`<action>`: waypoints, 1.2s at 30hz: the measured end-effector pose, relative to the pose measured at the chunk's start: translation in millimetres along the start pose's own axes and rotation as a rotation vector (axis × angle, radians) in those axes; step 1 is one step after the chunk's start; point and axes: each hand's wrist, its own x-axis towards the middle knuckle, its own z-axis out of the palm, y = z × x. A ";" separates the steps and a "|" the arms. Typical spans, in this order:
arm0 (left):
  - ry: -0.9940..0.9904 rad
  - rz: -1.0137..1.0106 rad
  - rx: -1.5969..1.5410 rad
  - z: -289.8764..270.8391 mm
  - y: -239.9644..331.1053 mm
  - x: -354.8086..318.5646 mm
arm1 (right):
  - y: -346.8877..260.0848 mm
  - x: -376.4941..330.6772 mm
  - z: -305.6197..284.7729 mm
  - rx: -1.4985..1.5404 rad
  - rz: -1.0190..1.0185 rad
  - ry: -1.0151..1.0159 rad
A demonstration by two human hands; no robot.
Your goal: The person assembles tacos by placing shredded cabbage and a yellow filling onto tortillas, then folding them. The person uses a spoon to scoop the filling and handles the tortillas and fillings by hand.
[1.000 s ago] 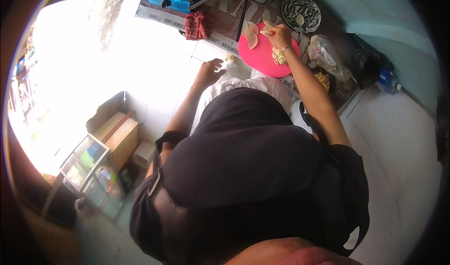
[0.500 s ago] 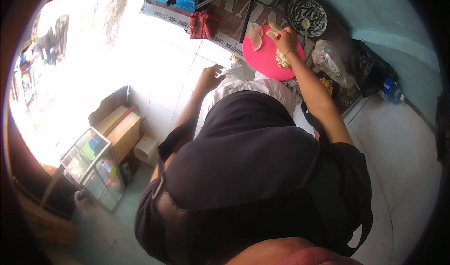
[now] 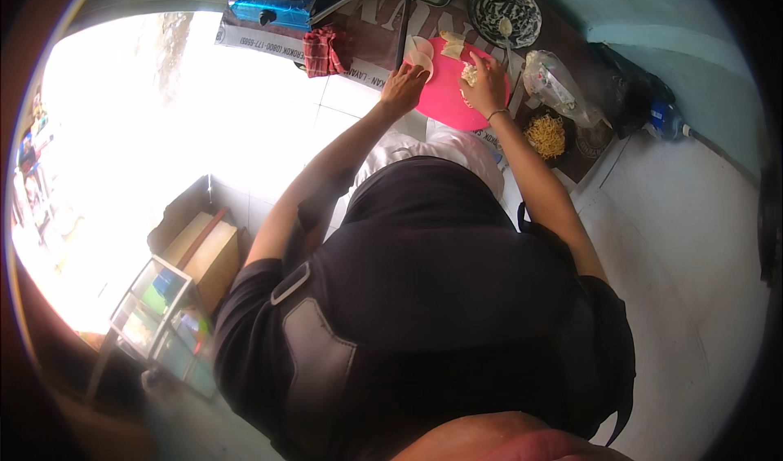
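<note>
Your dark-clothed torso fills the middle and lower frame, both bare forearms reaching up toward 12 o'clock. The surface (image 3: 367, 94) runs across the top, pale tile on its left part, a dark printed mat under the things on its right.

The round pink board (image 3: 444, 94) lies at about 12 o'clock, flat on that mat, bright and plain. On its upper left edge sit thin pale round wrappers (image 3: 421, 51), stacked and overlapping; a pale folded piece (image 3: 451, 44) lies at the board's top edge.

Your left hand (image 3: 402, 86) rests at the board's 9 o'clock edge, fingers bent, tips just beside the wrappers; whether its grip has closed on one you cannot tell. Your right hand (image 3: 488, 86) sits over the board's 3 o'clock side, grip cupped round a small pale lump (image 3: 469, 74) of wrapper with filling, a thin bracelet at the wrist.

At 1 o'clock from the board stands a dark patterned plate (image 3: 489, 4) with a spoon (image 3: 506, 29) in it. At 3 o'clock lies a clear plastic bag (image 3: 555, 82), below it a dark bowl of yellow noodles (image 3: 546, 135). At 10 o'clock lies a red checked cloth (image 3: 326, 51), beyond it a blue box (image 3: 273, 8).
</note>
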 end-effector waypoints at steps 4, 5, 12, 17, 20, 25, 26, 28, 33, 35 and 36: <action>0.012 0.245 0.269 17.2 -14.2 38.4 | -23.2 -33.4 -6.3 0.211 -0.062 0.030; 0.015 0.297 0.312 20.6 -19.3 45.4 | -29.3 -40.3 -7.1 0.247 -0.018 -0.001; -0.094 0.501 0.364 21.8 -39.6 82.6 | -48.7 -73.1 -20.2 0.372 0.148 0.007; -0.301 0.223 -0.059 2.5 -20.5 89.6 | -47.7 -69.9 -39.8 0.892 0.378 -0.132; -0.107 -0.024 -0.576 -21.4 2.6 77.6 | -54.2 -66.4 -62.6 0.946 0.284 -0.053; -0.392 -0.133 -1.559 -104.3 44.0 39.5 | -87.7 -64.0 -120.2 0.498 0.013 0.121; -0.343 -0.013 -1.496 -122.5 53.0 29.5 | -97.5 -64.7 -132.8 0.376 -0.031 0.142; -0.286 0.056 -1.455 -154.7 67.1 12.5 | -116.0 -63.0 -153.9 0.134 -0.100 0.169; -0.073 0.457 -0.925 -198.5 71.2 -1.3 | -152.9 -65.2 -188.7 -0.329 -0.198 0.252; 0.149 0.743 -0.380 -206.9 63.4 0.3 | -163.2 -69.0 -197.2 -0.464 -0.212 0.263; 0.215 0.825 -0.180 -208.5 61.6 -0.4 | -168.0 -72.3 -200.8 -0.546 -0.231 0.252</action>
